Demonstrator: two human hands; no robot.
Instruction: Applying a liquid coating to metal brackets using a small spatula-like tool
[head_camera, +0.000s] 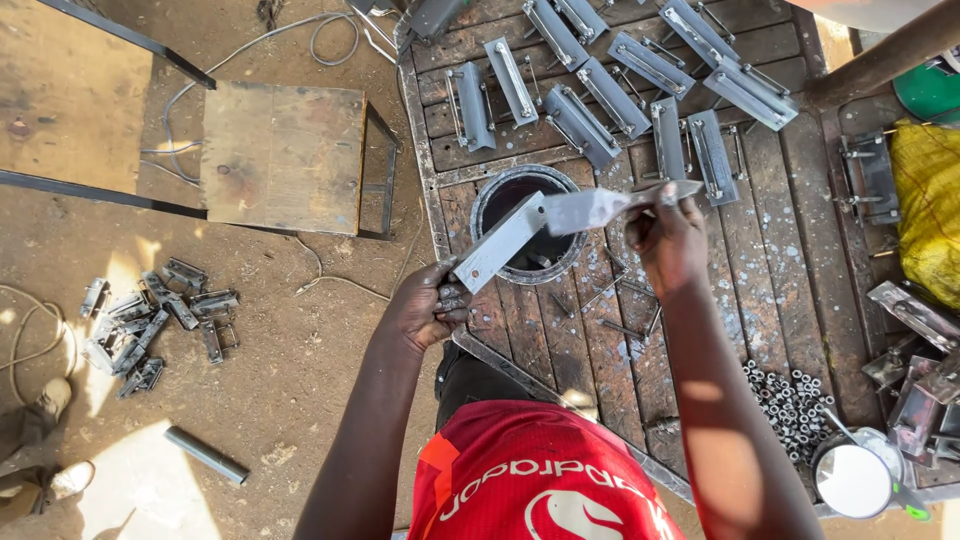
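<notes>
The left hand (428, 305) is closed around the low end of a grey metal bar (500, 243). The bar is long and flat, and wet grey paint covers it. It slants from low left, at the hand, up to the right. Its top end sits over a round paint can (487, 203).

The right hand (665, 240) is closed on the handle of a brush (600, 207). The brush lies almost flat and points left. Its grey tip touches the top end of the bar.

There is one can. It stands on the wooden table (790, 260), and the paint inside looks dark. The table planks have many small paint spots.

Behind the can lie about ten painted grey pieces (612, 95), side by side in loose rows. Most of them point away from the person.

A heap of small metal rings (795, 400) lies on the table near the right arm; there are too many to count. Beside the heap is one round white lid (853, 480). A few loose nails (620, 328) lie near the can.

On the dirt floor to the left is a pile of bare metal pieces (150, 320), about ten. One short pipe (205, 455) lies near them. One small wooden stool (285, 155) stands beside the table.

A yellow bag (925, 215) is at the right edge.
</notes>
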